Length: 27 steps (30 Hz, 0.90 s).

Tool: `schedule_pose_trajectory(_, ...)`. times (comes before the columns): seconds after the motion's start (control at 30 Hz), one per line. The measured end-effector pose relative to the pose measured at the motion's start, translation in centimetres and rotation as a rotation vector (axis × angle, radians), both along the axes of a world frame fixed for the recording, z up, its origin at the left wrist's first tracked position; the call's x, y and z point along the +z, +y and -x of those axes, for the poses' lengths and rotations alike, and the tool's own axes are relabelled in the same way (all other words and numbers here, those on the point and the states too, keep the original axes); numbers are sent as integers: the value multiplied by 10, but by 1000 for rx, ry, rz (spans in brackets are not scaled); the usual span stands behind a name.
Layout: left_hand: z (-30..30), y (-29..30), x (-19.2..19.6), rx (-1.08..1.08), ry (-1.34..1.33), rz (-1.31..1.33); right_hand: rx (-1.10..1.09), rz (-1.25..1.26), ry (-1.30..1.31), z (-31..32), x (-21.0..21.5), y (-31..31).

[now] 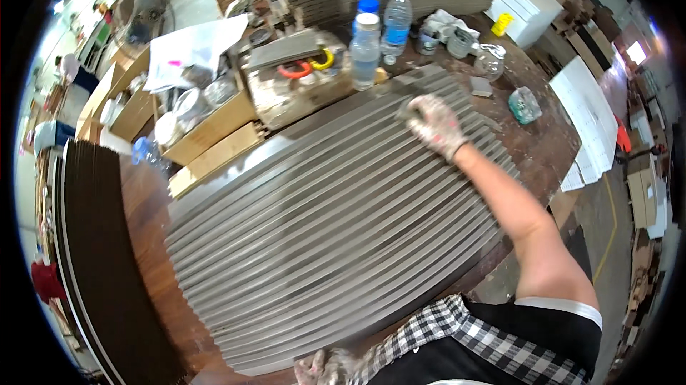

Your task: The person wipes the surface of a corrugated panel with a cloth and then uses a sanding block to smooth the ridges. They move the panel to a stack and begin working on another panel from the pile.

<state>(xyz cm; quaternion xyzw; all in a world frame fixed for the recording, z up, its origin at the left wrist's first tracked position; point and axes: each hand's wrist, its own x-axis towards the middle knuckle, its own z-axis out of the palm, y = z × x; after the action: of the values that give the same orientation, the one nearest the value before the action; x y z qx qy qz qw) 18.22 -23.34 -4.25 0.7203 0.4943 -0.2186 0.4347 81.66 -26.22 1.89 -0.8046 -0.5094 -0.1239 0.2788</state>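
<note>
Many long grey strips (321,221) lie side by side across the table, forming one wide ribbed sheet. Over their far right part is my right hand (437,126), in a stained light glove. Its fingers are curled down and closed around something small and greyish that I cannot make out, pressed to the strips. My left hand (321,368), also in a stained glove, is at the near edge of the strips, by the lower rim of the picture. Much of it is cut off, and its grip does not show clearly.
Behind the strips stand water bottles (365,56), a yellow-handled tool (324,60), jars (461,43) and a grey block (481,86). A wooden box (214,124) of containers is at the far left. Dark stacked panels (107,263) line the left side; papers (587,117) hang at the right.
</note>
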Motion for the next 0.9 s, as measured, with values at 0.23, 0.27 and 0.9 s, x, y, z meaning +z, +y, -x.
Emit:
schedule_pose_trajectory(0.23,-24,0,10,29,-9,-218,-266,62,-58,-135,0,-102)
schedule_pose_trajectory(0.27,-29,-3,21,85,-62,-244,-113,10,10,-108,1,-87)
schedule_pose_trajectory(0.9,-274,-77,99,-138,-875,-530,245,-820,1654,-8,1,-149)
